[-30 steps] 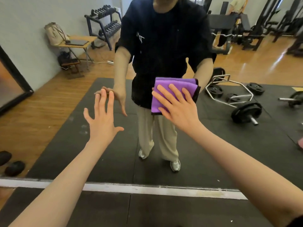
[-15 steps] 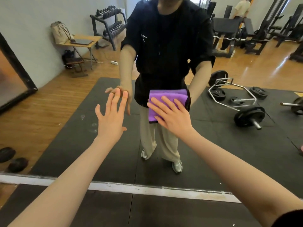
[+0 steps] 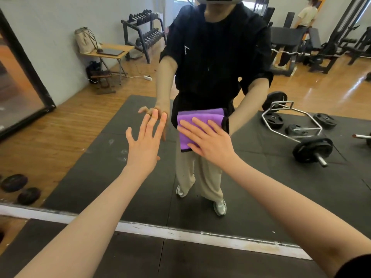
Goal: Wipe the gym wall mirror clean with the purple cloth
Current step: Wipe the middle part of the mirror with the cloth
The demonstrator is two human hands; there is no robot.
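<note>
The wall mirror fills most of the head view and shows my own reflection in a black top and beige trousers. A folded purple cloth with a dark edge lies flat against the glass at the centre. My right hand presses on its lower right part with straight, spread fingers. To the left of the cloth, my left hand is raised with fingers straight and spread, fingertips at the glass, holding nothing. A few faint smudges show on the glass left of that hand.
A white strip runs along the mirror's foot above the black floor mat. Reflected in the glass are a hex bar with weight plates, a dumbbell rack, a small table with a bag, benches and another person.
My right hand has slid the cloth down and to the left on the glass. My left hand has moved right and up, closer to the cloth.
</note>
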